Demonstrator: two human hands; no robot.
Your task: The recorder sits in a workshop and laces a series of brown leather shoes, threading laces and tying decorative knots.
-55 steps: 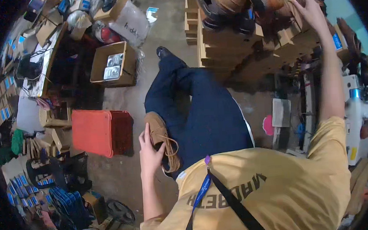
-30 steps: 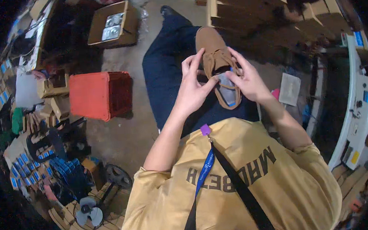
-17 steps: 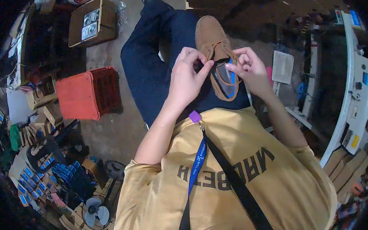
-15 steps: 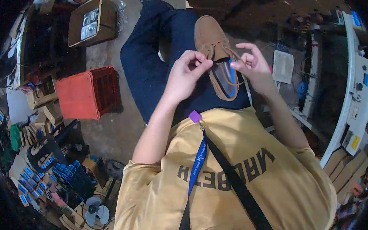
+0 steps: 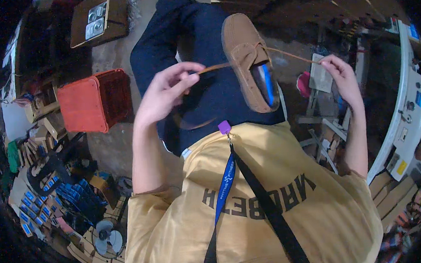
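A tan moccasin-style shoe (image 5: pixel 239 33) rests on my dark-trousered lap, toe pointing away from me, with blue showing inside its opening. Its brown lace is stretched out to both sides. My left hand (image 5: pixel 162 93) pinches the lace's left part (image 5: pixel 215 67) between thumb and fingers. A blurred loop of lace hangs below that hand. Off to the right of the shoe, my right hand (image 5: pixel 343 77) pinches the lace's other part (image 5: pixel 292 55), pulled nearly straight. Where the two parts cross, the lace lies against the front of the shoe's opening.
On the floor to the left stands a red plastic crate (image 5: pixel 81 103), with a cardboard box (image 5: pixel 98 20) holding metal parts beyond it. A white machine (image 5: pixel 397 120) runs along the right. Stacked small boxes (image 5: pixel 37 207) and a fan (image 5: pixel 107 238) sit at lower left.
My hands have moved widely apart from close over the shoe, drawing the lace out left and right. The loops at the shoe's opening have tightened, and the shoe has tilted slightly.
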